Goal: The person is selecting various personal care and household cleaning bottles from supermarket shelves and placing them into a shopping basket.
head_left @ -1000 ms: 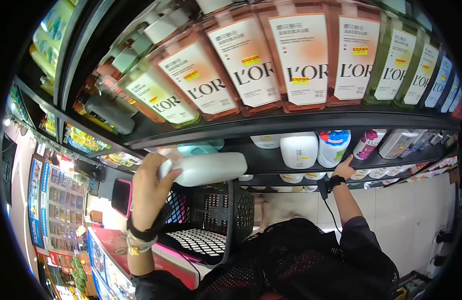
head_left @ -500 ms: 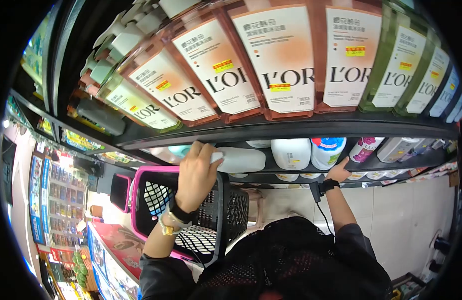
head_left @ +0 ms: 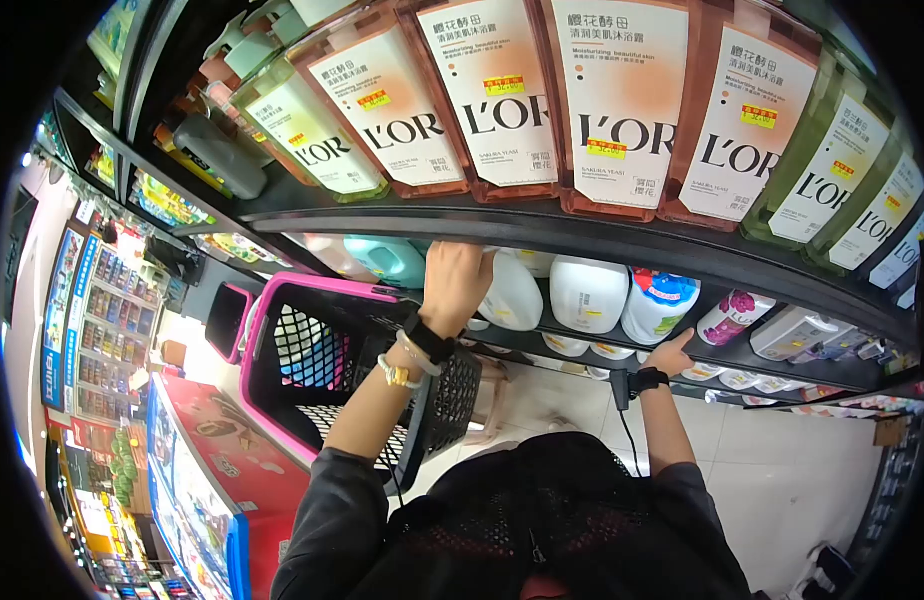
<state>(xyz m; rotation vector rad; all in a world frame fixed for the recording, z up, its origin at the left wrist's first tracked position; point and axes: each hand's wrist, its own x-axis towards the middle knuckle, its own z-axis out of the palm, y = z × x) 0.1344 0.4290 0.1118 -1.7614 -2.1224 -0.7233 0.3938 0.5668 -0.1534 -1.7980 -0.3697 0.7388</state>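
My left hand (head_left: 456,279) grips the top of a white bottle (head_left: 510,296) that stands upright on the lower shelf (head_left: 742,352), next to a teal bottle (head_left: 385,259). My right hand (head_left: 672,353) rests on the front edge of that same shelf, below a white bottle with a blue and red label (head_left: 656,304); it holds nothing. A black band with a cable sits on my right wrist (head_left: 637,380).
Large L'OR bottles (head_left: 602,100) fill the shelf above. A black and pink shopping basket (head_left: 312,360) hangs below my left arm. More white bottles (head_left: 587,292) and a pink-labelled one (head_left: 730,316) stand along the lower shelf. A red display counter (head_left: 207,470) is at lower left.
My left hand carried the white bottle from lying sideways in front of the shelf to standing upright on it. My right hand stayed on the shelf edge.
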